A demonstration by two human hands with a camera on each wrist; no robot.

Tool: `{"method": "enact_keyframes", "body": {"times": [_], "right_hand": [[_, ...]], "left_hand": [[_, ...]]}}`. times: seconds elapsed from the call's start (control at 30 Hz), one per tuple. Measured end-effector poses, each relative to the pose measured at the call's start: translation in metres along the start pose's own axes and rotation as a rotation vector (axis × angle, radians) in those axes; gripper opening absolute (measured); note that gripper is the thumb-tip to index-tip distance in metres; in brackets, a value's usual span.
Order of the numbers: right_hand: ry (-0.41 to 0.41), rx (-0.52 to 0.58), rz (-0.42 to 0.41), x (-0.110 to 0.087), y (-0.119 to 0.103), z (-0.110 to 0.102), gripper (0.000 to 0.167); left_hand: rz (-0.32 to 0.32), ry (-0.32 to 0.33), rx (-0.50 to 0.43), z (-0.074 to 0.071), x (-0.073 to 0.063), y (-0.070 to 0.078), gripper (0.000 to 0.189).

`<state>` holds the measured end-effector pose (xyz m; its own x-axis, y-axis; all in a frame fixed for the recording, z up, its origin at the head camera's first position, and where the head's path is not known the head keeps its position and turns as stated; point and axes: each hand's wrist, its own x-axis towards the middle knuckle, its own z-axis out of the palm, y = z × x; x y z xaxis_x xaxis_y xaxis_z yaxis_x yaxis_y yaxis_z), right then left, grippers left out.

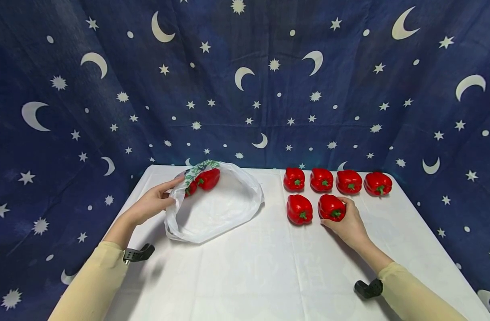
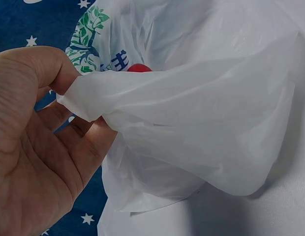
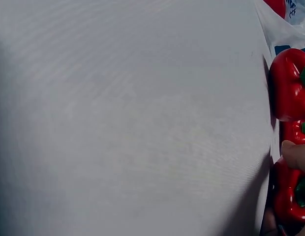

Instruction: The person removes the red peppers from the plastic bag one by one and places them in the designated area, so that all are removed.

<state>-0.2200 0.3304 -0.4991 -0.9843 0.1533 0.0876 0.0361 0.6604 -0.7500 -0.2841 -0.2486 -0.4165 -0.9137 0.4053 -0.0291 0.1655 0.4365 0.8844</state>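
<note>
A white plastic bag with a green leaf print lies with its mouth wide toward me. My left hand holds the bag's left rim; in the left wrist view the thumb and fingers pinch the thin plastic. Inside sit red bell peppers, one plainly visible and another partly covered by the rim. Over on the right, my right hand grips a red bell pepper with green stem, thumb in front and fingers behind. The right wrist view catches only the thumb and part of that pepper.
Left of the gripped pepper stands another bell pepper. Behind them runs a row of several more, from one at the left to one at the right. A white cloth covers the table; a dark blue star-and-moon curtain hangs behind.
</note>
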Motion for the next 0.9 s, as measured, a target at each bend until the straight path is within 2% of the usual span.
{"method": "enact_keyframes", "body": {"times": [0.17, 0.3, 0.53, 0.63, 0.77, 0.9], "right_hand": [[-0.019, -0.007, -0.007, 0.0, 0.0, 0.001, 0.105], [-0.019, -0.017, 0.005, -0.005, -0.004, -0.007, 0.11], [0.142, -0.062, -0.068, -0.014, -0.027, -0.038, 0.094], [0.18, -0.045, -0.11, -0.014, -0.042, -0.044, 0.087], [0.187, 0.023, -0.195, -0.013, -0.065, -0.038, 0.078], [0.104, 0.104, -0.256, -0.013, -0.094, -0.017, 0.073]], "left_hand": [[-0.01, 0.004, -0.003, -0.002, -0.002, -0.001, 0.071], [-0.01, 0.004, -0.02, -0.002, -0.003, -0.002, 0.071], [0.022, 0.013, -0.025, -0.001, 0.0, -0.003, 0.07], [0.018, 0.016, -0.019, 0.0, 0.001, -0.003, 0.07], [0.011, 0.022, -0.023, -0.001, 0.001, -0.004, 0.07], [0.007, 0.043, -0.02, -0.001, 0.0, -0.003, 0.07]]}}
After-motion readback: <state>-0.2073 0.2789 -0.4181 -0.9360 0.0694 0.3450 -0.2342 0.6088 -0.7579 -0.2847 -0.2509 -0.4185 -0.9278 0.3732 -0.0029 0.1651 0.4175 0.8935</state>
